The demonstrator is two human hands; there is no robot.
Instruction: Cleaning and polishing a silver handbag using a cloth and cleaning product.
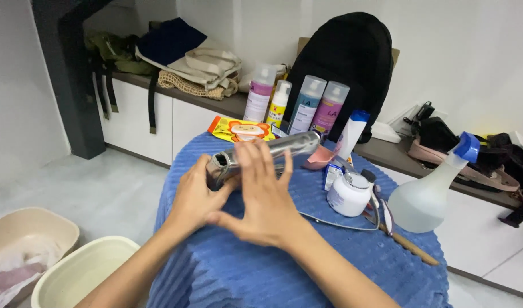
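Left hand [196,197] wrapped around near end of long silver metallic tube [261,154], gripping it. Right hand [261,199] open, fingers spread, flat against tube's middle, not closed round it. Tube held roughly level above blue ribbed cloth-covered surface [261,268]. White squat jar [348,194] and translucent spray bottle with blue nozzle [429,194] stand right of hands. Tall pump bottles [307,102] behind, before black backpack [344,57].
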